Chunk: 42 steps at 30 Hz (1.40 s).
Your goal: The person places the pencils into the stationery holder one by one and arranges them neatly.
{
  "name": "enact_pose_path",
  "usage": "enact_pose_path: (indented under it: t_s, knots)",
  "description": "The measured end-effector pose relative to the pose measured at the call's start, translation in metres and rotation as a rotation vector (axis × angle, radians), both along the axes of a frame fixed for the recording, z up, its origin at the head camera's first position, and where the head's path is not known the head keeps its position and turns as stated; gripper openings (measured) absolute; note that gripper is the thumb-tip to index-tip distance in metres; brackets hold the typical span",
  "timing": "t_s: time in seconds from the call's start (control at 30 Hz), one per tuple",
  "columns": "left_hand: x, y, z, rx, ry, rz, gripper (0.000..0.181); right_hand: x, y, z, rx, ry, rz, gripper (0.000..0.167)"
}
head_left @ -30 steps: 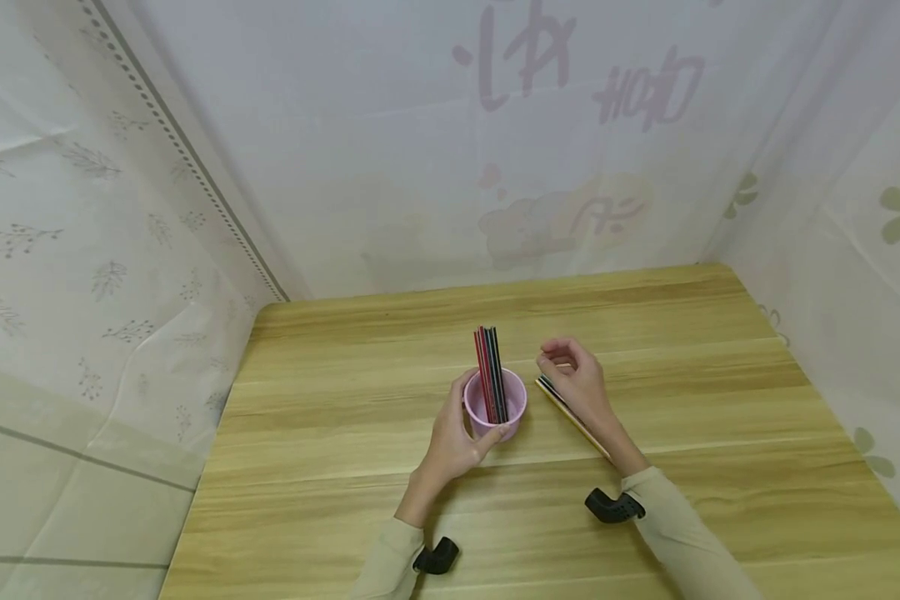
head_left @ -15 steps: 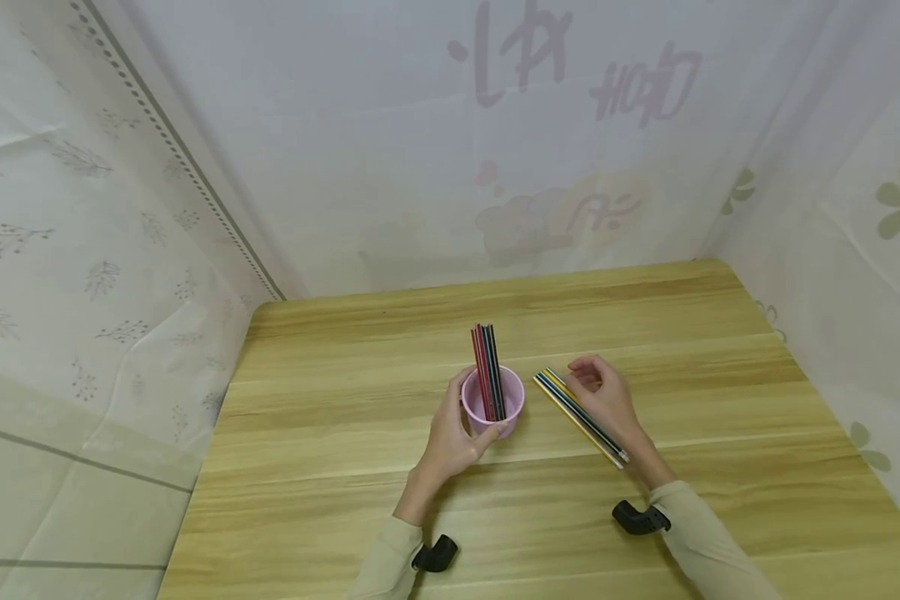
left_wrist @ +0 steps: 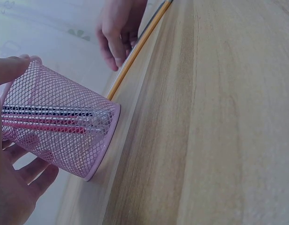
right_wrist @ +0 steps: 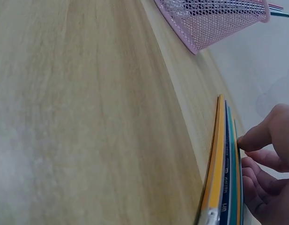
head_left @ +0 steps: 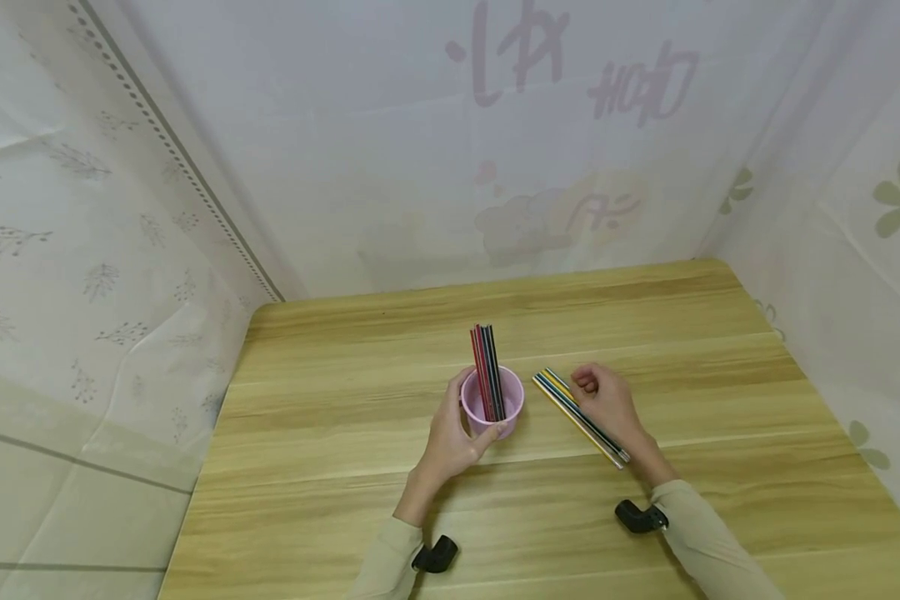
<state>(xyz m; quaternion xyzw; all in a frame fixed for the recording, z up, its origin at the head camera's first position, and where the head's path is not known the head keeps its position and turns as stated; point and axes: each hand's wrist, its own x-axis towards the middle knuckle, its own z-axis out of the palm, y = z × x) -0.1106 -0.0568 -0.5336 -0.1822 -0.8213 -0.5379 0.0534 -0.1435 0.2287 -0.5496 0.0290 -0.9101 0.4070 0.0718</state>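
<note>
"So, what does the left hand (head_left: 452, 437) have?"

"It holds a pink mesh cup (head_left: 513, 402), thumb at the rim on the person's side and fingers around the left. The cup looks upright, its base down on the wooden table (head_left: 345, 400)."

"And inside it?"

"A bunch of pencils (head_left: 487, 367) standing on end, tops well above the rim: red ones to the left, dark ones to the right."

"Where is the right hand (head_left: 609, 404), then?"

"Just beside the loose pencils (head_left: 581, 419) on the table, to the right of the cup and apart from it. They lie slantwise, side by side, yellow, dark and teal among them."

"Is that hand gripping one?"

"Hard to say. Its fingers are bent in a loose curl, and in the right wrist view one fingertip seems to touch the outermost pencil; whether anything is pinched cannot be told."

"What else is about?"

"Beige sleeves (head_left: 712, 542) on both arms, a black device (head_left: 437, 556) at each cuff, and a pale printed sheet (head_left: 375, 167) behind the table."
</note>
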Motion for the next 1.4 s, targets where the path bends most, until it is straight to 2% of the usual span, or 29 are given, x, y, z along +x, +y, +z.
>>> enact_pose_path:
  t_s: [0.1,0.37,0.6,0.9,1.1,1.27,1.4]
  knots:
    - [0.000,0.000,0.000,-0.007,0.014,-0.001,0.096,-0.001,-0.001,0.002,0.029,-0.019,0.001,0.011]
    - [-0.001,0.000,0.000,-0.022,0.032,0.000,0.095,-0.004,-0.002,0.013,0.150,-0.149,0.031,0.016]
    - [0.000,0.000,0.000,-0.022,0.037,-0.003,0.095,-0.005,-0.002,0.017,0.164,-0.167,0.067,0.014]
    - [0.001,-0.001,0.001,-0.019,-0.001,0.006,0.095,-0.008,-0.003,0.028,0.046,-0.109,0.061,0.016]
    - [0.001,-0.001,0.001,-0.021,-0.008,0.005,0.095,-0.008,-0.007,0.046,-0.040,-0.089,0.035,0.016]
    - [0.001,-0.001,0.001,-0.011,-0.017,0.002,0.095,-0.008,-0.008,0.062,-0.089,-0.043,0.056,0.018]
    - [0.000,-0.001,0.001,-0.013,-0.015,0.001,0.095,-0.009,-0.009,0.073,-0.142,-0.039,0.056,0.018]
